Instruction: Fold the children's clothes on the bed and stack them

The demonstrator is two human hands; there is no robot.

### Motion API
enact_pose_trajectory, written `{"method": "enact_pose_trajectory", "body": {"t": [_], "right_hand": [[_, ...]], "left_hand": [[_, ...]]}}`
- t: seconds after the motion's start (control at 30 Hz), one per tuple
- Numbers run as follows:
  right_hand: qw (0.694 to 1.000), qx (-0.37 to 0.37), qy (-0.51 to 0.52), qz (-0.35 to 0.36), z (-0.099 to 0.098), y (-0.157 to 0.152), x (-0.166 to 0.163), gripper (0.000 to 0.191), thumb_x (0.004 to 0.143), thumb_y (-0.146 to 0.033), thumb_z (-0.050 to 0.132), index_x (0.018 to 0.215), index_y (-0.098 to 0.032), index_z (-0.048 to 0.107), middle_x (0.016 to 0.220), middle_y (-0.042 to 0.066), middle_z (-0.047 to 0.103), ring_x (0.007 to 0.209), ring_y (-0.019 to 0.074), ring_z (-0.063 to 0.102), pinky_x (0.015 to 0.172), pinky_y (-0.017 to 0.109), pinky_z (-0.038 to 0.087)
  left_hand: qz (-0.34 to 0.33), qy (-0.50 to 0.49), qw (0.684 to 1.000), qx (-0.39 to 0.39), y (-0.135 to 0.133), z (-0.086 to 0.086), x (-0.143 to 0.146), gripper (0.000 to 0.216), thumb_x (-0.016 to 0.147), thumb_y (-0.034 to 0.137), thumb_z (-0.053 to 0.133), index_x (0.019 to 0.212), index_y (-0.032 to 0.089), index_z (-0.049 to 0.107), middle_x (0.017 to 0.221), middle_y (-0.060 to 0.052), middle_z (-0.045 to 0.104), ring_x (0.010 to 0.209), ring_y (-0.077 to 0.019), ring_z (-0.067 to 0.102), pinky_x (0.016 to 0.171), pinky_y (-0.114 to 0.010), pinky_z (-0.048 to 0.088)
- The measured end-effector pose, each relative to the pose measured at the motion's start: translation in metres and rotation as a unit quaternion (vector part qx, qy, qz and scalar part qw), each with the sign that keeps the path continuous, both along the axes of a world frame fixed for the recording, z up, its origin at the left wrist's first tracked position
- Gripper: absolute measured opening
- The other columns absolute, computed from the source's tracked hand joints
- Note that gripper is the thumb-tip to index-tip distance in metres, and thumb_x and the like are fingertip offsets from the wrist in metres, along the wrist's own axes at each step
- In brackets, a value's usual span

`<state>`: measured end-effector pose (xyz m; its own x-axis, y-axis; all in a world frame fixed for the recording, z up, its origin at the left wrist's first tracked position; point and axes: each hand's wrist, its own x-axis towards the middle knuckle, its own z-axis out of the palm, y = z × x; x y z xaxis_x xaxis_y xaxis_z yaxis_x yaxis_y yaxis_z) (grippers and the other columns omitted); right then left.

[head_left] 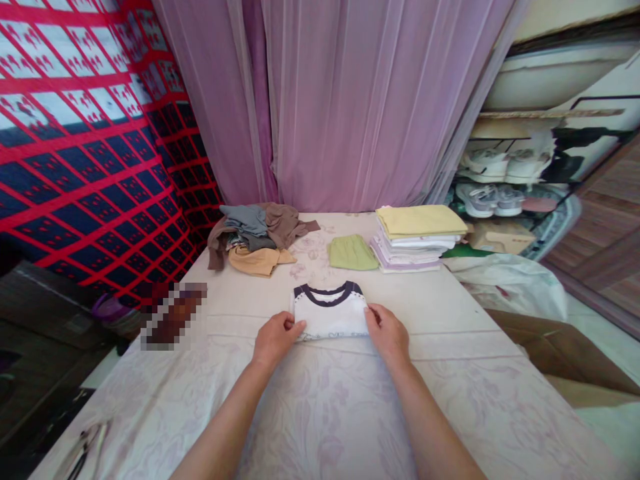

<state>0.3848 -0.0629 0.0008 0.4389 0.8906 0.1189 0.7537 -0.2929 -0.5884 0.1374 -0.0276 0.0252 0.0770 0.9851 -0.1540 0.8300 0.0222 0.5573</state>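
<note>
A white T-shirt [330, 317] with a dark navy neckband lies folded into a small rectangle on the patterned bed cover, its collar facing away from me. At its left edge my left hand [278, 338] pinches the cloth between thumb and fingers. My right hand [388, 333] grips the opposite edge the same way. Beyond the shirt, slightly to the right, lies a folded green garment [353, 253]. Beside that rises a stack of folded clothes [417, 243], with a yellow piece [423, 220] on top.
A loose heap of brown, grey and tan clothes [255, 233] sits at the back left. Purple curtains [360, 100] hang behind. On the right, a rack holds shoes [490, 199], with an open cardboard box [565, 353] below. A pixelated patch covers something at the left edge.
</note>
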Motion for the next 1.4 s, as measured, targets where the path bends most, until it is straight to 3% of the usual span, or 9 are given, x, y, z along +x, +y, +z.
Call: {"method": "enact_pose_trajectory", "body": {"t": [0.2, 0.4, 0.53, 0.63, 0.73, 0.83, 1.07, 1.17, 1.4], "right_hand": [[0.993, -0.003, 0.115, 0.021, -0.008, 0.014, 0.02, 0.036, 0.083, -0.035, 0.04, 0.096, -0.023, 0.071, 0.095, 0.004, 0.072, 0.088, 0.0196, 0.063, 0.074, 0.027, 0.045], [0.95, -0.095, 0.276, 0.108, -0.001, 0.028, 0.037, 0.028, 0.079, -0.032, 0.048, 0.082, -0.016, 0.071, 0.061, -0.001, 0.065, 0.057, 0.0136, 0.057, 0.055, 0.022, 0.043], [0.929, -0.134, 0.319, 0.128, 0.011, 0.033, 0.036, 0.026, 0.08, -0.032, 0.052, 0.085, -0.013, 0.07, 0.058, -0.002, 0.062, 0.053, 0.0109, 0.054, 0.053, 0.021, 0.041], [0.948, -0.133, 0.264, 0.115, 0.018, 0.034, 0.031, 0.032, 0.079, -0.038, 0.057, 0.096, -0.014, 0.069, 0.073, 0.002, 0.069, 0.062, 0.0135, 0.059, 0.057, 0.023, 0.043], [0.977, -0.133, 0.136, 0.092, 0.024, 0.029, 0.021, 0.048, 0.074, -0.046, 0.064, 0.112, -0.016, 0.064, 0.085, 0.005, 0.07, 0.073, 0.0172, 0.063, 0.062, 0.024, 0.043], [0.985, -0.142, 0.041, 0.09, 0.028, 0.022, 0.012, 0.054, 0.074, -0.053, 0.062, 0.117, -0.02, 0.061, 0.089, 0.004, 0.071, 0.081, 0.0186, 0.064, 0.063, 0.024, 0.04], [0.982, -0.162, 0.024, 0.097, 0.023, 0.033, 0.02, 0.034, 0.09, -0.031, 0.038, 0.094, -0.02, 0.07, 0.098, 0.006, 0.071, 0.09, 0.0172, 0.063, 0.066, 0.023, 0.038], [0.978, -0.175, 0.031, 0.104, 0.02, 0.041, 0.024, 0.027, 0.083, -0.025, 0.045, 0.087, -0.021, 0.071, 0.089, 0.003, 0.072, 0.082, 0.0152, 0.063, 0.062, 0.022, 0.037], [0.975, -0.2, 0.013, 0.1, 0.021, 0.046, 0.022, 0.019, 0.073, -0.035, 0.057, 0.075, -0.023, 0.072, 0.077, 0.002, 0.07, 0.069, 0.0161, 0.061, 0.056, 0.023, 0.033]], "left_hand": [[0.01, -0.007, 0.999, 0.04, -0.001, -0.005, 0.003, 0.014, 0.082, 0.032, 0.057, 0.076, 0.02, 0.061, 0.09, -0.002, 0.062, 0.079, -0.0143, 0.058, 0.071, -0.024, 0.039], [0.02, -0.031, 0.998, 0.045, -0.001, -0.008, 0.003, 0.011, 0.081, 0.028, 0.057, 0.077, 0.02, 0.063, 0.089, -0.002, 0.062, 0.079, -0.0144, 0.059, 0.073, -0.024, 0.041], [0.022, -0.023, 0.999, 0.037, 0.001, -0.007, 0.003, 0.019, 0.081, 0.037, 0.057, 0.08, 0.02, 0.064, 0.09, -0.002, 0.064, 0.079, -0.0156, 0.059, 0.071, -0.025, 0.04], [0.01, -0.001, 0.999, 0.04, 0.006, -0.005, 0.003, 0.025, 0.08, 0.044, 0.057, 0.078, 0.02, 0.064, 0.09, -0.003, 0.064, 0.081, -0.017, 0.059, 0.07, -0.025, 0.04], [0.008, 0.02, 0.999, 0.031, 0.012, -0.003, 0.004, 0.022, 0.081, 0.039, 0.056, 0.073, 0.019, 0.063, 0.088, -0.003, 0.064, 0.081, -0.017, 0.06, 0.069, -0.025, 0.039], [0.011, 0.03, 0.999, 0.023, 0.015, -0.004, 0.005, 0.019, 0.082, 0.035, 0.055, 0.072, 0.019, 0.061, 0.083, -0.002, 0.064, 0.079, -0.0167, 0.059, 0.067, -0.024, 0.037], [0.004, 0.015, 1.0, 0.014, 0.016, -0.007, 0.003, 0.02, 0.081, 0.035, 0.053, 0.07, 0.02, 0.058, 0.067, 0.001, 0.06, 0.07, -0.0161, 0.057, 0.06, -0.024, 0.034], [0.008, 0.005, 1.0, 0.018, 0.015, -0.009, 0.003, 0.02, 0.081, 0.037, 0.053, 0.071, 0.02, 0.059, 0.066, 0.001, 0.06, 0.069, -0.016, 0.057, 0.061, -0.024, 0.035], [0.019, -0.025, 0.998, 0.047, 0.007, -0.012, 0.003, 0.019, 0.08, 0.038, 0.055, 0.072, 0.021, 0.059, 0.069, 0.002, 0.06, 0.07, -0.0147, 0.057, 0.061, -0.023, 0.035]]}}
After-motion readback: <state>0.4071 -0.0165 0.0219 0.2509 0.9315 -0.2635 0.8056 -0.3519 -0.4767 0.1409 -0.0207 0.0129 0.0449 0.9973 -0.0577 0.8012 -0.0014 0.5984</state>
